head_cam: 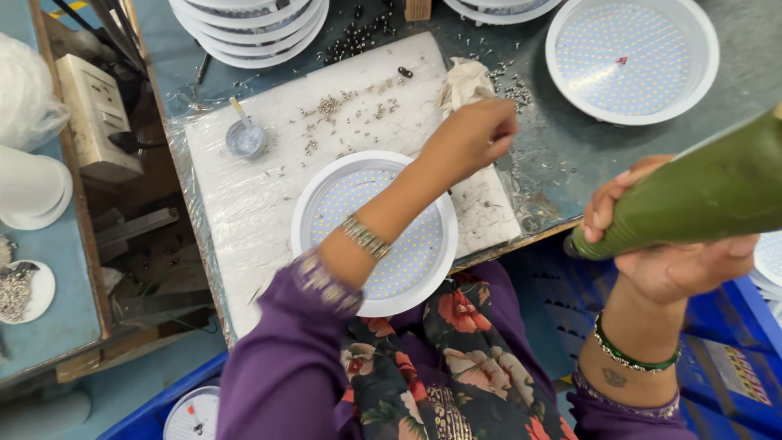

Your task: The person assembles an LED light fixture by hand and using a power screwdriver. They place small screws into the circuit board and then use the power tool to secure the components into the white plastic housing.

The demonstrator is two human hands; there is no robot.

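A round white lamp housing (326, 191) with a dotted LED panel lies on a white foam pad (244, 204) in front of me. My left hand (472, 134) reaches across it with fingers pinched together, hovering over small screws (509, 85) scattered at the pad's far right corner, beside a crumpled cloth (464, 80). Whether it holds a screw is hidden. My right hand (668, 257) is off the table's front edge at the right, wrapped around a green power screwdriver (700, 195) that points left.
A second white lamp housing (631, 57) rests at the back right. Stacked white housings (252, 28) stand at the back. A small grey cup with a stick (246, 137) sits on the pad. Blue crates (733, 358) lie below; a side bench with boxes is at the left.
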